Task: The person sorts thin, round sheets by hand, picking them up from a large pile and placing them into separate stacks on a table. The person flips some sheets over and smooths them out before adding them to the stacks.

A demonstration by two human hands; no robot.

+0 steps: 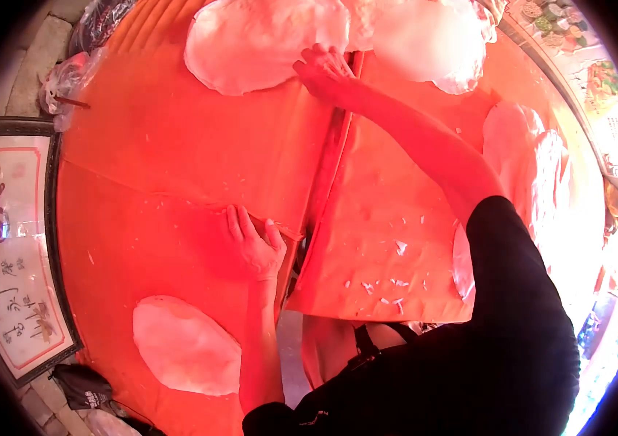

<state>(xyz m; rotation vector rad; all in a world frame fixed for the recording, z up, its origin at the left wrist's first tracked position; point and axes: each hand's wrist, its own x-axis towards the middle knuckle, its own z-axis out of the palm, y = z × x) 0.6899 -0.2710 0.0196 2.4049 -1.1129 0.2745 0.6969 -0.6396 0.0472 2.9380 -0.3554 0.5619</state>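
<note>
Framed calligraphy sign (11, 247) leaned at far left, w/ a pale round sheet (185, 345) lower left on the orange desk (149, 145). Left hand (256, 243) lay flat mid-frame, fingers spread, holding down the orange sheet's edge (207, 207). Right hand (327, 73) reached top center, fingers splayed, touching another pale round sheet (265, 40).

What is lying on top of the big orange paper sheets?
On the orange paper sheets lie thin white round wafers, small white crumbs and both hands: the left hand flat at a sheet edge, the right hand touching a wafer. What lies beneath the sheets is covered.
</note>
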